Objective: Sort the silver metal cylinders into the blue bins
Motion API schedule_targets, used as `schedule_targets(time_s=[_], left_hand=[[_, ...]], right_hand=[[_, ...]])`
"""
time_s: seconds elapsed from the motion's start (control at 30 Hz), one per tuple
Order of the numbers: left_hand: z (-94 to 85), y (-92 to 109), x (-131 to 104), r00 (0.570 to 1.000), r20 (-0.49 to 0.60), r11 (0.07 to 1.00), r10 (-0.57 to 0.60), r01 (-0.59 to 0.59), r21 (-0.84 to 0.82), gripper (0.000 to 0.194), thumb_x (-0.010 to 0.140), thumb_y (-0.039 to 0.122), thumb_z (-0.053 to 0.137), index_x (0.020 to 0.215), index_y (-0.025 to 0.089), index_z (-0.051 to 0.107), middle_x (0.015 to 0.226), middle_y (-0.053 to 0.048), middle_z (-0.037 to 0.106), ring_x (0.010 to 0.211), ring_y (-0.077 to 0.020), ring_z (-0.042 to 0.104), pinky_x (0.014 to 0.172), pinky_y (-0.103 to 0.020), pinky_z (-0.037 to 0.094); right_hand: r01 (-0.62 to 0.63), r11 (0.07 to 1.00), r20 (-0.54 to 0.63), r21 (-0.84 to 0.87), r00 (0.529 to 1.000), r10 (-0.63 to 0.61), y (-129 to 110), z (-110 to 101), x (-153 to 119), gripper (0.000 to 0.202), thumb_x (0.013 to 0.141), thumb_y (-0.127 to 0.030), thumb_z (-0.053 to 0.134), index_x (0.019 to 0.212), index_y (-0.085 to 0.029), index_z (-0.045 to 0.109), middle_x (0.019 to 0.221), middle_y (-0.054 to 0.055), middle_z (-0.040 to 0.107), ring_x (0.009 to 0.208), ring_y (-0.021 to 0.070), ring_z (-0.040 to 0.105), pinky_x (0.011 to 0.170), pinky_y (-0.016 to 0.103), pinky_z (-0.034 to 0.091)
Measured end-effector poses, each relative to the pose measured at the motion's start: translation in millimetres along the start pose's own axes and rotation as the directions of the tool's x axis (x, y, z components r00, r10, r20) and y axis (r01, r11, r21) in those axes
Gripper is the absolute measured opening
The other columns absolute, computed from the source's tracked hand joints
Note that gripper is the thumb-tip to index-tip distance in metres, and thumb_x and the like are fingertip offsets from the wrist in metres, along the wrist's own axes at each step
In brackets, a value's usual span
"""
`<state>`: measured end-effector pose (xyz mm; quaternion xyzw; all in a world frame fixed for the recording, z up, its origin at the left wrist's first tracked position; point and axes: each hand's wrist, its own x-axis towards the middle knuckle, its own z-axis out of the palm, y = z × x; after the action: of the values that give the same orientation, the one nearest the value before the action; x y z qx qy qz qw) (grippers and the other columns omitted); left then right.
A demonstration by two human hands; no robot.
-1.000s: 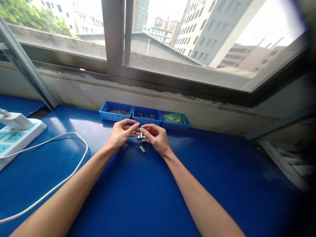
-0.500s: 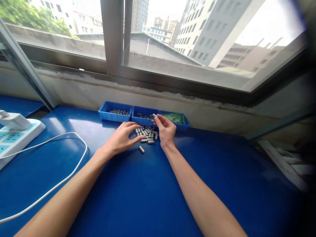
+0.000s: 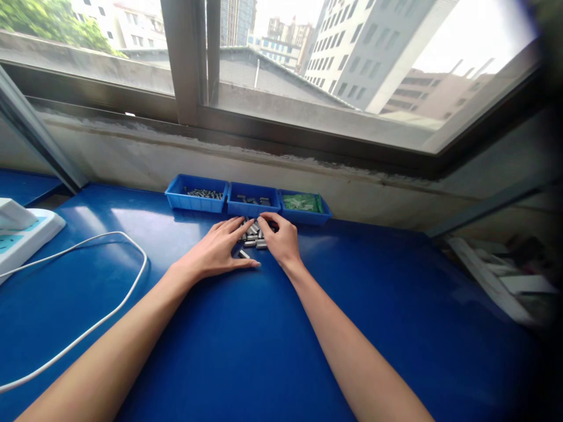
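Note:
Several short metal pieces (image 3: 251,239) lie in a pile on the blue table, in front of three blue bins. My left hand (image 3: 217,246) rests along the pile's left side, its fingers spread and its thumb stretched out to the right. A single metal piece (image 3: 243,254) lies between that thumb and the fingers. At the pile's right side, my right hand (image 3: 281,237) has its fingers bent down among the pieces; what its fingertips hold, if anything, is hidden. The middle bin (image 3: 254,207) contains a few dark metal pieces.
The left bin (image 3: 196,203) holds many small metal parts, and the right bin (image 3: 307,217) green packets. A white power strip (image 3: 48,225) and a white cable (image 3: 115,305) lie at the left. Behind the bins are a wall and a window frame (image 3: 281,133).
My right hand has come down from the middle bin's front edge to the pile; the piece it held up no longer shows. My left hand has spread wider beside the pile. The view has shifted slightly.

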<state>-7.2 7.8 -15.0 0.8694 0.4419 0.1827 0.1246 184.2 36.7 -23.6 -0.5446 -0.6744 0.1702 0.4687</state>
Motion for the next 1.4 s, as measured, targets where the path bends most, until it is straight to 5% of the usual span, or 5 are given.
schedule_targets(time_s=[0.33, 0.57, 0.77, 0.97, 1.4], left_hand=[[-1.6, -3, 0, 0.999, -0.034, 1.0, -0.017, 0.016, -0.012, 0.108, 0.073, 0.082, 0.057, 0.156, 0.02, 0.03, 0.159, -0.02, 0.032, 0.144, -0.0392, 0.034, 0.116, -0.052, 0.032], [6.2, -9, 5, 0.996, -0.084, 1.0, 0.011, -0.013, -0.028, 0.103, 0.074, 0.078, 0.061, 0.153, 0.017, 0.036, 0.15, -0.016, 0.048, 0.137, -0.0371, 0.043, 0.113, -0.051, 0.035], [6.2, -11, 5, 0.99, -0.14, 0.993, 0.016, -0.032, -0.111, 0.101, 0.074, 0.07, 0.068, 0.154, 0.017, 0.035, 0.148, -0.016, 0.049, 0.135, -0.0348, 0.045, 0.112, -0.048, 0.037], [2.5, -10, 4, 0.989, -0.145, 0.985, 0.027, -0.052, -0.166, 0.1, 0.074, 0.064, 0.073, 0.155, 0.022, 0.031, 0.145, -0.014, 0.053, 0.133, -0.0344, 0.047, 0.11, -0.048, 0.038], [0.7, -14, 3, 0.987, -0.16, 0.969, -0.018, -0.023, -0.248, 0.093, 0.074, 0.057, 0.075, 0.153, 0.024, 0.037, 0.138, -0.013, 0.057, 0.126, -0.031, 0.053, 0.106, -0.043, 0.044]], right_hand=[[0.077, 0.996, 0.144, 0.044, 0.986, -0.083, 0, 1, 1, 0.019, 0.089, -0.033, 0.061, 0.097, -0.022, 0.073, 0.103, 0.005, 0.074, 0.096, 0.0217, 0.069, 0.089, 0.035, 0.054], [0.136, 0.991, 0.189, 0.015, 0.973, -0.136, 0, 6, -1, 0.023, 0.088, -0.031, 0.063, 0.107, -0.021, 0.071, 0.114, 0.007, 0.072, 0.106, 0.0226, 0.066, 0.098, 0.037, 0.05], [0.191, 0.982, 0.235, 0.003, 0.954, -0.187, -3, 4, 0, 0.017, 0.088, -0.028, 0.063, 0.1, -0.021, 0.072, 0.104, 0.006, 0.073, 0.102, 0.0222, 0.066, 0.095, 0.036, 0.049], [0.162, 0.979, 0.324, 0.126, 0.925, -0.196, -8, -1, -1, 0.018, 0.087, -0.027, 0.063, 0.103, -0.021, 0.071, 0.106, 0.005, 0.073, 0.099, 0.0199, 0.068, 0.092, 0.032, 0.052], [0.008, 0.979, 0.192, 0.206, 0.98, -0.049, 1, 3, 6, 0.024, 0.092, -0.03, 0.055, 0.106, -0.021, 0.071, 0.113, 0.005, 0.074, 0.104, 0.0194, 0.069, 0.096, 0.033, 0.052]])
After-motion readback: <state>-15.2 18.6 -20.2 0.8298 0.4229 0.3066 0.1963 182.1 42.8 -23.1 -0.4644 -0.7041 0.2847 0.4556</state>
